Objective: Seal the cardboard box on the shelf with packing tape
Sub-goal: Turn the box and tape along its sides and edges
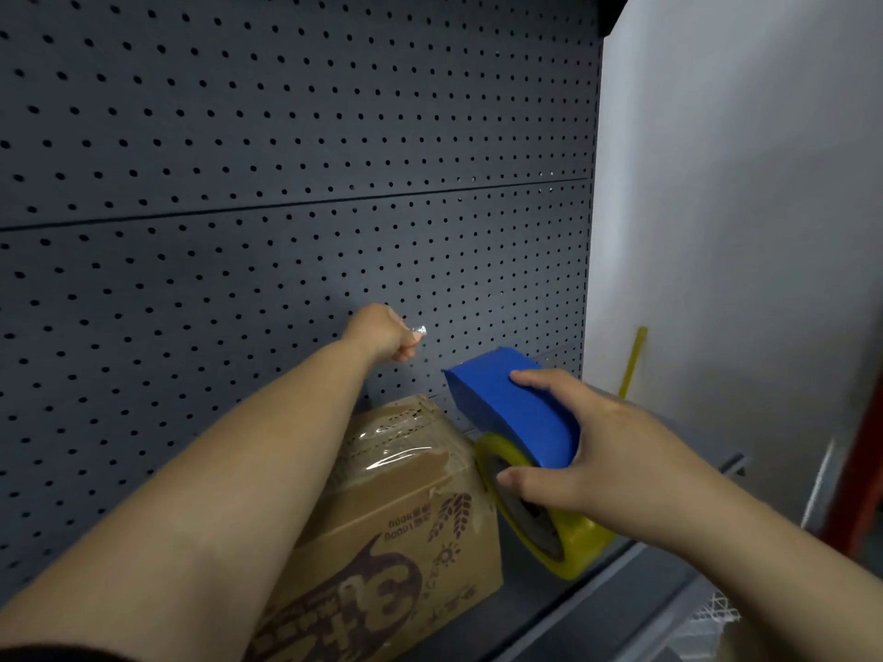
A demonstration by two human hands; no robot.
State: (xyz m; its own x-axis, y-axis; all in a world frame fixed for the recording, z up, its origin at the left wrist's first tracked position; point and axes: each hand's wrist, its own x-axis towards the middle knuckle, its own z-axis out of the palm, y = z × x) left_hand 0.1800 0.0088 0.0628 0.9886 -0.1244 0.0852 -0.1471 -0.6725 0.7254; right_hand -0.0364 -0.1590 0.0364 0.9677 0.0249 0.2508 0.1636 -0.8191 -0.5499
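Head view: the box (382, 508) sits on the shelf (635, 580), near the pegboard (286, 183), with clear tape (396, 446) already shining across its top. The left hand (387, 334) is raised at the far side above the box, fingers pressed together, pinching a small crumpled end of clear tape (418, 333). The right hand (587, 451) wraps the blue dispenser (516, 408), fingers spread over its hood, thumb against the yellow roll (549, 513), just right of the box.

The film looks thin, limp and sticky, likely to fold onto itself, so it is best held at its very end, kept taut. The box seems stiff and light; it may slide under pull.
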